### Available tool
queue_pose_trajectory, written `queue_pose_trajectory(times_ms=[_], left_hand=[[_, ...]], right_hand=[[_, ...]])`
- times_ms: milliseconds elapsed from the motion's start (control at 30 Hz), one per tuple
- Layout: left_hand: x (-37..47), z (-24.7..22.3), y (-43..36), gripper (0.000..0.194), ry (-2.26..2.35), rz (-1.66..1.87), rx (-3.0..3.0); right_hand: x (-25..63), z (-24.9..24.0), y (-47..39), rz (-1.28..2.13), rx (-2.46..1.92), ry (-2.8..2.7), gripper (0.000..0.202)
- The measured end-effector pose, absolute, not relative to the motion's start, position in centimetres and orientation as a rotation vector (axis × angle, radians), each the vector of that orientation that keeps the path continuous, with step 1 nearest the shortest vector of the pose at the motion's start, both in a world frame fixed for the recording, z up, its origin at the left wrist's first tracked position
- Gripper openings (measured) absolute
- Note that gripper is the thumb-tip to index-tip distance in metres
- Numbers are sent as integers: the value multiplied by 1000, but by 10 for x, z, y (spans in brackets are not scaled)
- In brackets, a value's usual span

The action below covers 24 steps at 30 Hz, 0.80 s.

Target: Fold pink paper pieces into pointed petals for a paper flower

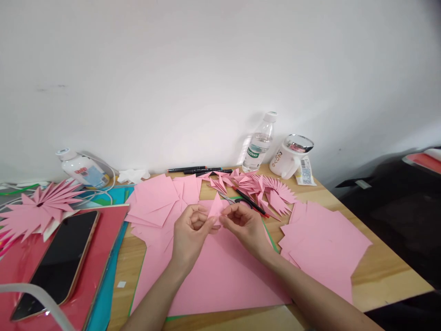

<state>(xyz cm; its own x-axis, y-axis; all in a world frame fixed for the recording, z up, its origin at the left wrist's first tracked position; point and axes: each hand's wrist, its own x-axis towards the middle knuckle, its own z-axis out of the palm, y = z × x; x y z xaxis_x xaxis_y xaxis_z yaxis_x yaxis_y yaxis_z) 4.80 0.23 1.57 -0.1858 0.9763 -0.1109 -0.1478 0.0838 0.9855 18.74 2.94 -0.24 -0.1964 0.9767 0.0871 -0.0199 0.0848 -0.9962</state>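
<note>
A small folded pink paper triangle (216,208) points upward between my two hands, above a large pink sheet (223,276). My left hand (193,232) pinches its left side between thumb and fingers. On the right side, my right hand (244,225) has its thumb and fingertips closed on the paper's edge. Pink paper squares (156,197) lie in a loose pile to the left, and another pile (327,248) lies to the right. Behind my hands are folded pink pieces (275,191), scissors (229,199) and a black marker (251,202).
A water bottle (258,145) and a white mug (285,158) stand at the back by the wall. More markers (193,170) lie there. At left are a phone (60,262), a pink paper fan shape (39,207) and a white bottle (82,169). The table edge (392,301) runs along the right.
</note>
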Motion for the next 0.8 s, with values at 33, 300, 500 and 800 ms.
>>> queue_pose_trajectory(times_ms=[33, 300, 500, 800], left_hand=[[48, 15, 2, 31, 1266, 1331, 931], [43, 20, 7, 25, 1238, 1113, 982], [40, 19, 7, 24, 1278, 1081, 1034], [39, 12, 7, 28, 1380, 1211, 1057]], right_hand=[[187, -2, 29, 1290, -1030, -1392, 17], [186, -1, 30, 1331, -990, -1388, 23], [186, 1, 29, 1367, -947, -1433, 24], [188, -5, 33, 1568, -850, -1360, 34]])
